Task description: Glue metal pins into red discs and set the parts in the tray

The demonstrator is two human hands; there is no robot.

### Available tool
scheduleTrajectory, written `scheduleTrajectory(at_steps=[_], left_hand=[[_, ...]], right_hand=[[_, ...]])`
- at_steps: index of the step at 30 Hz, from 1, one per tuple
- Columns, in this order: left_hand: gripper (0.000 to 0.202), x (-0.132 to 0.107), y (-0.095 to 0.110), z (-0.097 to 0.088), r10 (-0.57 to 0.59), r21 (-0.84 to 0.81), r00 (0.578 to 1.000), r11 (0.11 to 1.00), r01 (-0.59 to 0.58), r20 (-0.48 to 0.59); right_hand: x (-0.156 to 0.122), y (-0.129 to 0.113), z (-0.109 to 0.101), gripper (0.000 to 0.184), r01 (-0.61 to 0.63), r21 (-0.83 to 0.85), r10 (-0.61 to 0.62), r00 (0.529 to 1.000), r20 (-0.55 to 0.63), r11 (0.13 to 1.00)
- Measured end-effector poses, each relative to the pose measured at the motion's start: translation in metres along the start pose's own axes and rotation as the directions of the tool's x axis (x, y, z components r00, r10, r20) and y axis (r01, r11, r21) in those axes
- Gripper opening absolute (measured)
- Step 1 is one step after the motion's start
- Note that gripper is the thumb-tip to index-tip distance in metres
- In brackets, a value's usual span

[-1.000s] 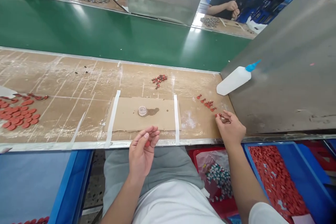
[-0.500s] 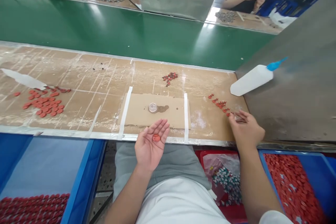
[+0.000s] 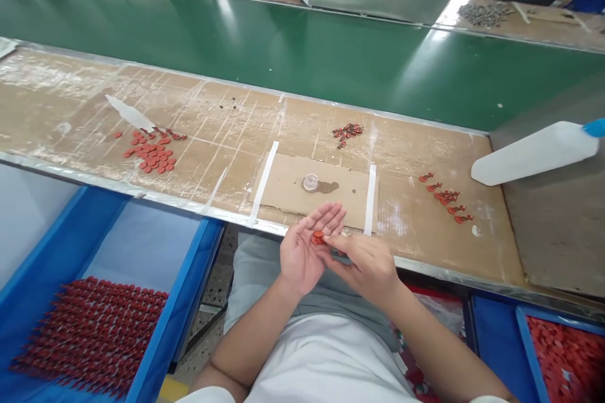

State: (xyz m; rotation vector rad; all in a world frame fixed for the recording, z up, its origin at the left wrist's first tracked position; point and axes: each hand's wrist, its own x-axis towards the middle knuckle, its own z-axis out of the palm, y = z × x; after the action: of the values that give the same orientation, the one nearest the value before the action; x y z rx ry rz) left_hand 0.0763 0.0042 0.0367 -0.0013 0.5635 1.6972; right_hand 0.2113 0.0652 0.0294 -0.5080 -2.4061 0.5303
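My left hand (image 3: 305, 255) is palm up above the table's front edge, its fingers stretched out. Small round red pieces (image 3: 317, 237) lie on its palm, seeming to overlap. My right hand (image 3: 366, 264) reaches over from the right, thumb and fingertips pinched at the edge of these red pieces. Exactly how much sits between the fingertips is partly hidden. Just beyond both hands, a small clear round cup (image 3: 311, 182) stands on a taped cardboard sheet (image 3: 283, 186), beside a brown wet-looking stain (image 3: 328, 187).
Red discs (image 3: 155, 156) lie at left near a white spatula-like strip (image 3: 130, 113). Small red-and-dark parts (image 3: 347, 133) are piled at the back. Red pieces with dark stems (image 3: 447, 196) form a row at right, before a white bottle (image 3: 534, 154). Blue bins (image 3: 189, 264) stand below.
My right hand has moved from the row at the right to my left palm, where red pieces now meet its fingertips. The view has shifted left.
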Motion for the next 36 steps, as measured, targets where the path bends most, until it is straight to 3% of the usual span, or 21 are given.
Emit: scheduleTrajectory(at_steps=[6,9,11,13,15,17,20,26,32,36], left_hand=[[0.041,-0.005,0.004,-0.002,0.013,-0.006,0.999,1.000,-0.013,0.031],[0.039,-0.005,0.005,-0.004,-0.009,-0.047,0.999,0.999,0.011,0.035],[0.036,-0.004,0.004,-0.007,-0.030,-0.079,0.999,0.996,0.031,0.013],[0.031,-0.003,0.003,-0.011,-0.040,-0.083,0.999,0.996,0.038,-0.024],[0.026,-0.003,0.000,-0.015,-0.037,-0.042,0.999,0.998,0.036,-0.039],[0.024,-0.003,-0.003,-0.019,-0.036,0.026,0.999,0.999,0.036,-0.018],[0.027,-0.004,-0.007,-0.022,-0.060,0.119,0.998,0.991,0.058,0.014],[0.027,-0.004,-0.010,-0.021,0.003,0.271,1.000,0.963,-0.011,0.028],[0.024,0.000,-0.017,-0.022,0.142,0.273,0.989,0.951,-0.146,0.034],[0.024,-0.001,-0.019,-0.024,0.162,0.268,0.987,0.950,-0.160,0.013]], right_hand=[[0.009,-0.004,0.007,0.022,-0.038,0.050,0.043,0.993,-0.107,0.998],[0.008,-0.010,0.007,0.019,-0.235,0.195,0.264,0.954,-0.140,0.952],[0.007,-0.012,0.006,0.019,-0.427,0.395,0.501,0.860,-0.102,0.814],[0.007,-0.013,0.005,0.024,-0.554,0.592,0.677,0.736,0.018,0.586],[0.007,-0.011,0.004,0.029,-0.596,0.705,0.744,0.652,0.145,0.385],[0.008,-0.008,0.003,0.033,-0.591,0.761,0.760,0.615,0.210,0.268],[0.009,-0.004,0.003,0.036,-0.587,0.788,0.765,0.590,0.259,0.186],[0.014,0.002,0.005,0.041,-0.618,0.774,0.768,0.560,0.311,0.136],[0.015,-0.003,0.017,0.037,-0.542,0.841,0.768,0.541,0.343,0.006],[0.018,-0.004,0.016,0.040,-0.545,0.837,0.741,0.548,0.388,-0.036]])
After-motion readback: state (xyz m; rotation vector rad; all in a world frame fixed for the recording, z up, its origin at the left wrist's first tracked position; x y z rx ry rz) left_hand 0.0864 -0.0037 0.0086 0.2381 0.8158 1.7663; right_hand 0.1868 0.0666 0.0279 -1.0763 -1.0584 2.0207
